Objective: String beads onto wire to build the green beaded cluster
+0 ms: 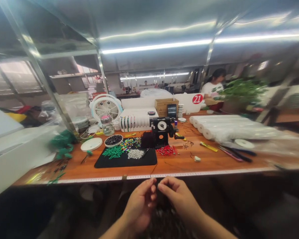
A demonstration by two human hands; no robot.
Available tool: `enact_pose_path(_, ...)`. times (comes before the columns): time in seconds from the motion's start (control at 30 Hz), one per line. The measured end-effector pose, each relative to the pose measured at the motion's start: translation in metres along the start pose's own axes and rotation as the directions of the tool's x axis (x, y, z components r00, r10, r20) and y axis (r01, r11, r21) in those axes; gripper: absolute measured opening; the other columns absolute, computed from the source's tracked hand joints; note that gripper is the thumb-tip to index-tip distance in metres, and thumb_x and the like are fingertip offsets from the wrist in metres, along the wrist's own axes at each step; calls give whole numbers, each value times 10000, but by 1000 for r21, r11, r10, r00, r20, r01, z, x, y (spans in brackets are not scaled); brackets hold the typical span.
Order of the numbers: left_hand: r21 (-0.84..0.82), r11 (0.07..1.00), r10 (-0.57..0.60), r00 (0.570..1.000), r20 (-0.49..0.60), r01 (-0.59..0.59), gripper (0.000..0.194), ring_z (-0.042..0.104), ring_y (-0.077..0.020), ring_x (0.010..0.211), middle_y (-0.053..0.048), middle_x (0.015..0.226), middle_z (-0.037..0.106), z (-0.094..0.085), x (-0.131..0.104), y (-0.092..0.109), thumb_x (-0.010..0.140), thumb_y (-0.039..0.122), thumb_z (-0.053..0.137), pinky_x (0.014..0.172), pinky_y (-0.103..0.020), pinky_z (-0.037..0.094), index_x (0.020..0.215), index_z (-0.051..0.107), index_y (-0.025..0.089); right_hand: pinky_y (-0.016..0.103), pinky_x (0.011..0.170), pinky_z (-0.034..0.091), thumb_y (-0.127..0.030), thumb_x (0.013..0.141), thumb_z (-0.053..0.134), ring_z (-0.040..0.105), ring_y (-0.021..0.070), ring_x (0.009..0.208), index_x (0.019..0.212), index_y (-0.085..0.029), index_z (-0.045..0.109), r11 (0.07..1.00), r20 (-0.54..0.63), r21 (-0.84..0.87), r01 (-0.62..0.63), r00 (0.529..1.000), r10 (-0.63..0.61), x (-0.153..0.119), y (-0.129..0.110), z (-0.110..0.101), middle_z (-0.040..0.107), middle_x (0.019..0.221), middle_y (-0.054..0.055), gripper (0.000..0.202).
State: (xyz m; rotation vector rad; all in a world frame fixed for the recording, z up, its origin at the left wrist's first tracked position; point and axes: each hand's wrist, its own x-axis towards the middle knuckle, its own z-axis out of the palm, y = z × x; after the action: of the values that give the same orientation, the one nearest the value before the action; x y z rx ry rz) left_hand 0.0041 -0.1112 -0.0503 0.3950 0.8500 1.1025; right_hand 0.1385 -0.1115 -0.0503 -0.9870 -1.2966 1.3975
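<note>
Just off the table's front edge, my left hand point(142, 202) is closed in a pinch, thumb against forefinger. A thin dark cord point(154, 168) runs from its fingertips up over the table edge. Close beside it, fingertips nearly meeting, my right hand point(180, 196) also pinches; whatever it holds is too small to make out. Beyond the hands lies a black mat point(124, 162) bearing green pieces point(112, 152), silvery beads point(136, 154) and mixed coloured beads point(131, 144). Small red pieces point(166, 150) are heaped at its right.
A black hand-cranked winder point(161, 132) with white spools point(137, 122) stands behind the mat. Left are a bowl of dark beads point(113, 140), a glass jar point(108, 126) and a fan point(106, 109). Wrapped white rolls point(214, 127), tweezers point(230, 154) and a plant point(241, 91) occupy the right. A person point(214, 86) sits beyond.
</note>
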Motion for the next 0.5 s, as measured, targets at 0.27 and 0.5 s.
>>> enact_pose_path(0.27,-100,995,-28,1000,-12,27,140,389,-45,441,30,537,457,1,-3,-3,730,180,668,422,-142,309,686,559,104,203,497,394,-270,761,546,516,120,531,602,-163,543,963,-166,-229,141,969,-182,-8,2,10,591,572,7,192)
enact_pose_path(0.5,-146,988,-40,999,8,40,123,410,-51,420,32,493,437,7,-6,-1,776,137,604,424,-143,346,667,567,95,212,539,410,-289,784,526,526,120,552,612,-163,545,926,-145,-316,206,954,-262,-10,4,11,593,588,12,214)
